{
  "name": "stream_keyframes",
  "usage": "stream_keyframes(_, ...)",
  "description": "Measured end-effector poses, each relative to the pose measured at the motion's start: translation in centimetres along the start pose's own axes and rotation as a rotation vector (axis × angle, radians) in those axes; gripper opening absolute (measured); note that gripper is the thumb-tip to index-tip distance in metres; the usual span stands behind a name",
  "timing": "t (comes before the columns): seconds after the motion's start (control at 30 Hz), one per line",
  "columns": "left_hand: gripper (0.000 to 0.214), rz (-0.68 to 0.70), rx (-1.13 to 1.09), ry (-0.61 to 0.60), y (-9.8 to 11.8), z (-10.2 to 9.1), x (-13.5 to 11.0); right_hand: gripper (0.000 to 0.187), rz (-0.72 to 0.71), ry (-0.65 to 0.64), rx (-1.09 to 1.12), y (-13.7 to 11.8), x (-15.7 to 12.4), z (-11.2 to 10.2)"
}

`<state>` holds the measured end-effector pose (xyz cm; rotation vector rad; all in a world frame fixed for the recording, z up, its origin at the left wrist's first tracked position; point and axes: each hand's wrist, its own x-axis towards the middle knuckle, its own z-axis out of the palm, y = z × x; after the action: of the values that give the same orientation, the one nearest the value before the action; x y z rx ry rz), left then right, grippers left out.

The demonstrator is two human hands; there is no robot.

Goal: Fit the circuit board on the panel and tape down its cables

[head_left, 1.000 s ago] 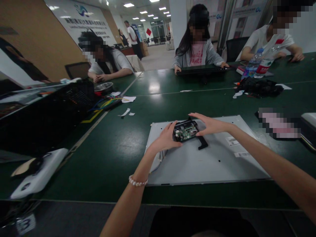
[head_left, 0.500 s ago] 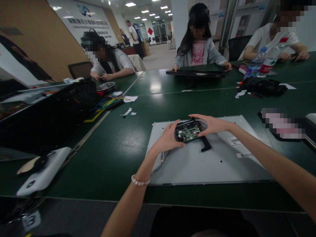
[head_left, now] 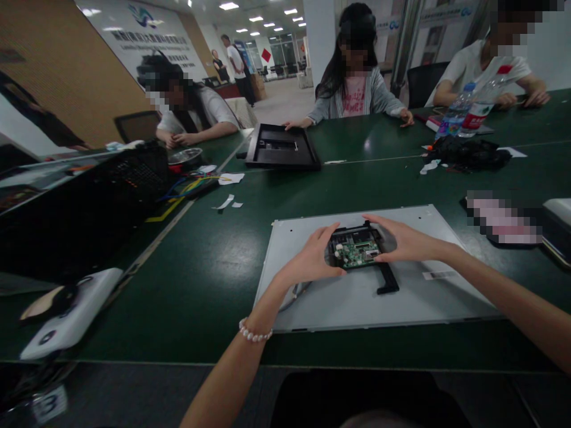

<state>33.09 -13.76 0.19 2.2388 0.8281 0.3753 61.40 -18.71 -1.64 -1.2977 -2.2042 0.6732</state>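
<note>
A green circuit board in a black plastic bracket (head_left: 357, 248) is held between my two hands, over the pale metal back panel (head_left: 330, 309). My left hand (head_left: 316, 254) grips the bracket's left end, thumb at the near edge and fingers at the far edge. My right hand (head_left: 404, 239) holds the right end the same way. A black L-shaped arm of the bracket points toward me on the right. Beneath my left hand a grey cable (head_left: 292, 300) runs along the panel. Whether the bracket touches the panel I cannot tell.
Across the green table (head_left: 209, 249), a co-worker's hand rests on a black frame (head_left: 283, 147). A large black case (head_left: 84, 208) stands at the left, near a white device (head_left: 71, 315). Bottles (head_left: 484, 104), black cables (head_left: 466, 153) and a phone (head_left: 502, 220) lie to the right.
My hands have shifted the bracket to the right over the panel. The co-worker opposite has moved the black frame to the left and tilted it, with one hand off it.
</note>
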Motion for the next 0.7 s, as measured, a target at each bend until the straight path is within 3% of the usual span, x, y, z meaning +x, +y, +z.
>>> stream_keyframes(0.47, 0.109, 0.031, 0.028, -0.039, 0.0, 0.9, -0.4, 0.089, 0.065, 0.046, 0.052, 0.7, -2.2, 1.6)
stream_keyframes(0.7, 0.11, 0.028, 0.031, -0.051, 0.1, 1.1, -0.5, 0.082, -0.002, 0.102, 0.029, 1.6, -2.6, 2.8)
